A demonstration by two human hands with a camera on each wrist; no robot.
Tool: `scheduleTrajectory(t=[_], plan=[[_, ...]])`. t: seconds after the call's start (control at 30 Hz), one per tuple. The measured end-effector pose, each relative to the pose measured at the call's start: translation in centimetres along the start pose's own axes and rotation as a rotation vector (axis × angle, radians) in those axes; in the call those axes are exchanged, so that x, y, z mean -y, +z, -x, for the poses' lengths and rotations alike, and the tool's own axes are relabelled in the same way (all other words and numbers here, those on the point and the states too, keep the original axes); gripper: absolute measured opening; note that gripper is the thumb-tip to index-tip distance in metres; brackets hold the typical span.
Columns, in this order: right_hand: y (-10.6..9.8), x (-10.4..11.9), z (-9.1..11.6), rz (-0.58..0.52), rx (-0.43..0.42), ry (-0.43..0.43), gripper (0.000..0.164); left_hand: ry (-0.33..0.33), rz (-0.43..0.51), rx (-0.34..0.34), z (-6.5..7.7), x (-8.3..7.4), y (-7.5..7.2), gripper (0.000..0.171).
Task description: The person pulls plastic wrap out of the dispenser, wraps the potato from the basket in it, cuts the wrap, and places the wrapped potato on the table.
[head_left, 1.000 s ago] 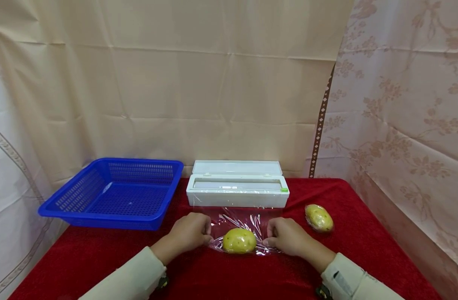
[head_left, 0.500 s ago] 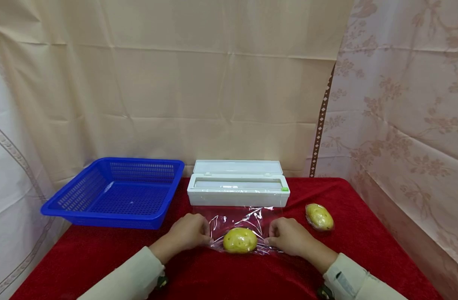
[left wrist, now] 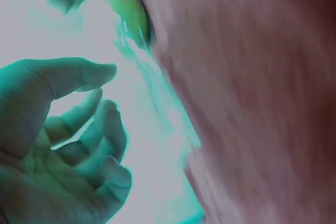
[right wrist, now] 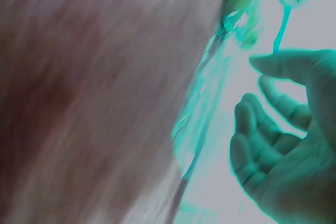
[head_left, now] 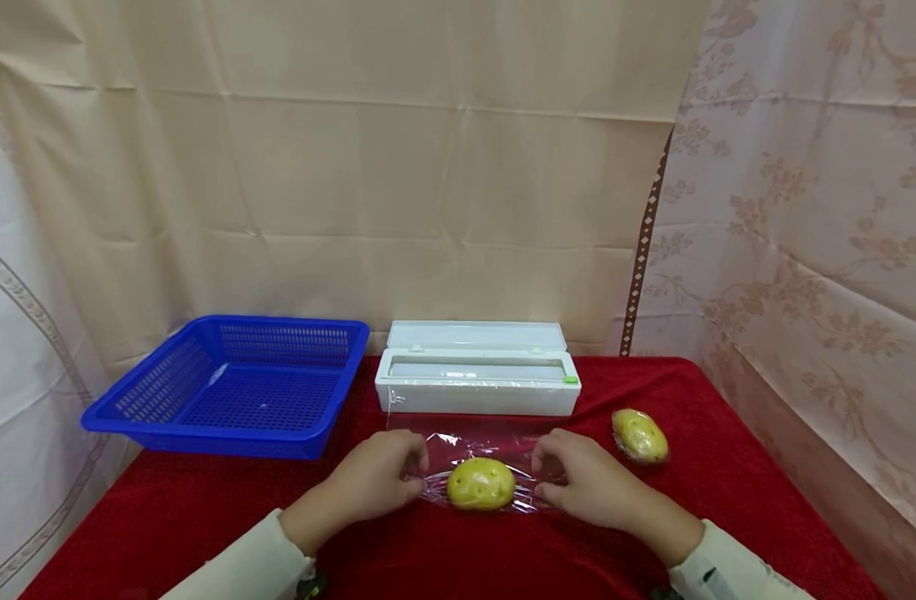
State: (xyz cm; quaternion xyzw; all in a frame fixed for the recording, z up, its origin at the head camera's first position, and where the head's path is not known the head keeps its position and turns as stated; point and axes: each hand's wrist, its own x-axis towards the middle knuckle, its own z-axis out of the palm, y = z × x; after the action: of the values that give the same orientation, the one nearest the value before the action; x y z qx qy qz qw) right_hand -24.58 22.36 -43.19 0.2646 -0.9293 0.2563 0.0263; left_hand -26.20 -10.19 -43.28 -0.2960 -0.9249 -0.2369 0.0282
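Head cam: left hand [head_left: 375,477] and right hand [head_left: 591,480] are flanking the potato [head_left: 481,484] on clear film [head_left: 473,442], fingers kinda gaping, gripping nothing.

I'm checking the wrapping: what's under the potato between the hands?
Clear film shows on both sides of the potato, with red cloth below; the potato hides whatever lies directly beneath it.

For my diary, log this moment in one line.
left hand: holding nothing | right hand: holding nothing | yellow oval potato: on clear plastic film, between hands
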Motion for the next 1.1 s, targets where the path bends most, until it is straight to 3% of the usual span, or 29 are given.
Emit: scheduleTrajectory(t=[0.1,0.23,0.4,0.57,0.83,1.1], plan=[[0.5,1.2,-0.2,0.053,-0.02,-0.132,0.033,0.136,-0.127,-0.066,0.1,-1.8,0.7,0.026],[1.3,2.5,-0.8,0.162,-0.037,-0.227,0.045,0.222,-0.221,-0.108,-0.4,-3.5,1.9,0.043],[2.1,3.0,-1.5,0.183,-0.01,-0.213,0.051,0.214,-0.24,-0.112,-1.0,-3.9,2.9,0.048],[2.3,2.8,-1.7,0.138,0.017,-0.19,0.045,0.19,-0.215,-0.079,-1.2,-3.7,3.3,0.043],[1.8,2.3,-1.8,-0.033,0.046,-0.166,0.039,0.171,-0.057,-0.026,-1.3,-3.5,2.5,0.032],[1.4,1.5,-2.2,-0.194,0.094,-0.179,0.035,0.169,0.04,0.001,-1.9,-3.0,1.9,0.025]])
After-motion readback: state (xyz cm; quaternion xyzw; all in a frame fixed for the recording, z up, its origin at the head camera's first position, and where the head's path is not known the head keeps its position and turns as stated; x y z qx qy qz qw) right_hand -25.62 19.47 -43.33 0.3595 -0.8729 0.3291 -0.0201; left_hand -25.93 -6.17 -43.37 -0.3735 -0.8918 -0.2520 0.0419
